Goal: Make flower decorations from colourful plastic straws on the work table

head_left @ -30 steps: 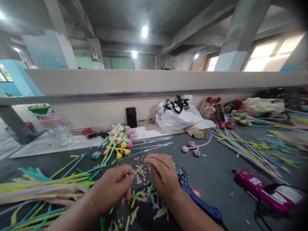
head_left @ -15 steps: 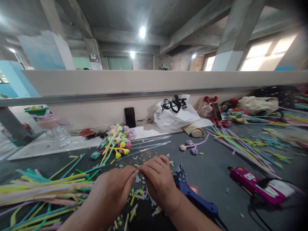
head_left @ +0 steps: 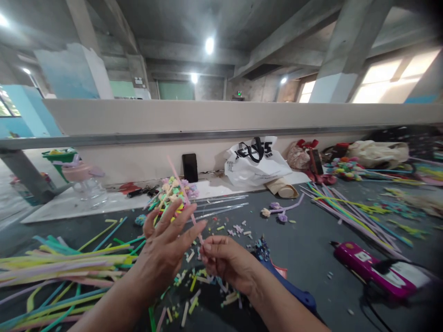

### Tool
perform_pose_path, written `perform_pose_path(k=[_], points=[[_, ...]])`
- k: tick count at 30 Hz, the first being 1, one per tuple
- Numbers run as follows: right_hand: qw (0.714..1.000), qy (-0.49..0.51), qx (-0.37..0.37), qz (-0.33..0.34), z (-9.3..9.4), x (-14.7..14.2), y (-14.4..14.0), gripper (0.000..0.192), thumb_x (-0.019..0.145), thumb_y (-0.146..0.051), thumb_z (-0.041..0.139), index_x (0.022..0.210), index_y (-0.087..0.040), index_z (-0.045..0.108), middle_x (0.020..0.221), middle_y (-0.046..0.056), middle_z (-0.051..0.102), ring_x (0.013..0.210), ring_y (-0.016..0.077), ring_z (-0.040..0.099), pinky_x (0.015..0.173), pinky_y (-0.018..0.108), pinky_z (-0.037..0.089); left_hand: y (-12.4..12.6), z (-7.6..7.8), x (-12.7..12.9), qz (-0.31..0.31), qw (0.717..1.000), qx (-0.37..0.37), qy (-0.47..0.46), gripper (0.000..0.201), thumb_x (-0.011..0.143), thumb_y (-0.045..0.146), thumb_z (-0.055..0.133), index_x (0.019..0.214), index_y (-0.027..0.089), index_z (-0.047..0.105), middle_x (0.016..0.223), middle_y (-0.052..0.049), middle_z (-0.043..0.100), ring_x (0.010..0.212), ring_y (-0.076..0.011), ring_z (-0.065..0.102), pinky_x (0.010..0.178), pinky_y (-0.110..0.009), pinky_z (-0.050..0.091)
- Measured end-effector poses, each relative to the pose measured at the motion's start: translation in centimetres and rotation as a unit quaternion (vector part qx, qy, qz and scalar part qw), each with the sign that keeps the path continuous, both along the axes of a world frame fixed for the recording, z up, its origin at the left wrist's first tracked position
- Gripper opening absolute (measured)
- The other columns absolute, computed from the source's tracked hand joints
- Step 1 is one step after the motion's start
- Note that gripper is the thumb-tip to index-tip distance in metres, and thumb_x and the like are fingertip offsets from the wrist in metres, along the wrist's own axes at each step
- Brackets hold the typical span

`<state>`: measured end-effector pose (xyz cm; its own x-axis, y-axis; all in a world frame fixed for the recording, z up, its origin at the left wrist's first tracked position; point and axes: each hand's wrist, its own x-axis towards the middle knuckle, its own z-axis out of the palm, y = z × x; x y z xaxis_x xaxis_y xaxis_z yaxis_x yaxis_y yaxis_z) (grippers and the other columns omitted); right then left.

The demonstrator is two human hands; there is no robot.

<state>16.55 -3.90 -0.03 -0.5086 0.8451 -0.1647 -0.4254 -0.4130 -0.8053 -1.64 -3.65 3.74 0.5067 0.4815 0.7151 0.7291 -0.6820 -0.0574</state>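
Note:
My right hand (head_left: pixel 228 260) pinches the lower end of a pink pipe cleaner (head_left: pixel 178 179) between thumb and fingertips. The pipe cleaner slants up and to the left, past a bunch of pipe-cleaner flowers (head_left: pixel 169 196). Beside it, my left hand (head_left: pixel 166 246) is open with its fingers spread; whether it touches the pipe cleaner I cannot tell. Short cut pieces of pipe cleaner (head_left: pixel 194 281) in several colours litter the dark tabletop below my hands. Just right of my right hand lies a blue-handled tool (head_left: pixel 294 288), partly hidden by my forearm.
A pile of loose pipe cleaners (head_left: pixel 69 267) covers the left side. A magenta corded tool (head_left: pixel 372 267) lies at right, near a purple flower sprig (head_left: pixel 282 214) and more pipe cleaners (head_left: pixel 349 212). Along the back stand a phone (head_left: pixel 190 168), a white bag (head_left: pixel 256 163) and a clear cup (head_left: pixel 90 191).
My hands were close together with fingertips meeting. Now the left has opened and spread, the right has turned, and the pink pipe cleaner shows upright in its pinch.

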Motion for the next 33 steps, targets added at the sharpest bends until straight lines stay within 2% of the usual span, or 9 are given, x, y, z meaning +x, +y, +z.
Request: perform_pose_path(k=[4, 10, 17, 24, 33], points=[[0.998, 0.043, -0.023, 0.037, 0.1, 0.0, -0.2, 0.013, 0.069, -0.021, 0.067, 0.069, -0.010, 0.061, 0.058, -0.001, 0.054, 0.048, 0.0039, 0.044, 0.049, 0.017, 0.030, 0.2, -0.8, 0.0, -0.036, 0.999, -0.018, 0.014, 0.037, 0.077, 0.013, 0.048, 0.108, 0.030, 0.057, 0.123, -0.001, 0.054, 0.125, -0.0253, 0.030, 0.103, -0.048, 0.007], [0.995, 0.047, -0.020, 0.086, 0.6, -0.4, -0.8, 0.015, 0.072, -0.022, 0.065, 0.076, -0.008, 0.063, 0.057, -0.001, 0.055, 0.047, 0.0034, 0.044, 0.050, 0.017, 0.031, 0.2, -0.6, -0.3, -0.049, 0.998, -0.012, 0.036, 0.032, 0.079, 0.010, 0.041, 0.098, 0.027, 0.061, 0.108, -0.001, 0.063, 0.121, -0.0248, 0.036, 0.103, -0.052, 0.004], [0.995, 0.033, -0.017, 0.090, 0.4, -0.4, -0.8, 0.014, 0.070, -0.022, 0.067, 0.074, -0.009, 0.062, 0.058, 0.000, 0.057, 0.049, 0.0044, 0.047, 0.053, 0.019, 0.033, 0.3, -0.5, -0.3, -0.053, 0.998, 0.000, 0.019, 0.031, 0.080, 0.010, 0.039, 0.097, 0.026, 0.060, 0.100, 0.000, 0.066, 0.118, -0.0238, 0.042, 0.102, -0.055, -0.003], [0.996, 0.025, -0.020, 0.079, 0.4, -0.4, -0.7, 0.014, 0.068, -0.020, 0.068, 0.078, -0.012, 0.063, 0.060, -0.001, 0.059, 0.049, 0.0040, 0.046, 0.054, 0.019, 0.034, -0.1, -0.3, -0.4, -0.042, 0.998, -0.031, 0.032, 0.032, 0.081, 0.009, 0.041, 0.100, 0.026, 0.059, 0.101, -0.001, 0.065, 0.117, -0.0215, 0.043, 0.103, -0.052, -0.004], [0.997, 0.026, -0.011, 0.065, 0.0, -0.4, -0.5, 0.012, 0.071, -0.020, 0.066, 0.079, -0.011, 0.063, 0.061, -0.001, 0.056, 0.047, 0.0031, 0.043, 0.054, 0.019, 0.033, 0.9, -1.5, -0.4, -0.065, 0.997, -0.017, -0.038, 0.031, 0.082, 0.013, 0.039, 0.095, 0.028, 0.062, 0.095, 0.000, 0.066, 0.114, -0.0215, 0.047, 0.104, -0.052, -0.005]])
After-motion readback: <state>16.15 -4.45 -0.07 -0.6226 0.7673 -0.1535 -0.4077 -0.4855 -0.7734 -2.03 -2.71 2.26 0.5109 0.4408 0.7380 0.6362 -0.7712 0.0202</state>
